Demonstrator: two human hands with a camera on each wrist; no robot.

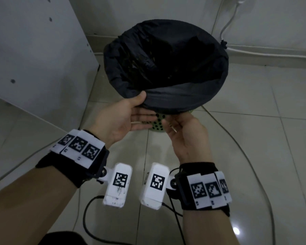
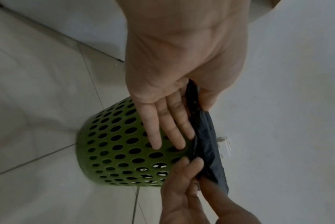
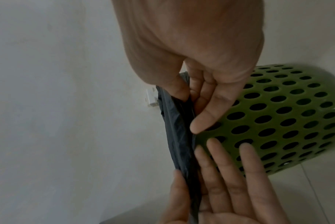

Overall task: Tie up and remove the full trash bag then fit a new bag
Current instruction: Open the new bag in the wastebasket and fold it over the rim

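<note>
Tiled floor (image 1: 254,138); both hands pinch trash bag (image 1: 166,59) rim.

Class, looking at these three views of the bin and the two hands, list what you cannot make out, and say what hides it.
- Trash bag contents: head view, interior too dark.
- Green bin wall: head view, mostly hidden under bag overhang and hands.
- Right hand fingertips: head view, tucked beneath the bag edge.
- Left hand fingertips: likewise hidden.

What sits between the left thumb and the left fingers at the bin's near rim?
The folded-over edge of the black plastic trash bag lies there: the left hand pinches it against the green perforated plastic bin. The left wrist view shows it best.
</note>
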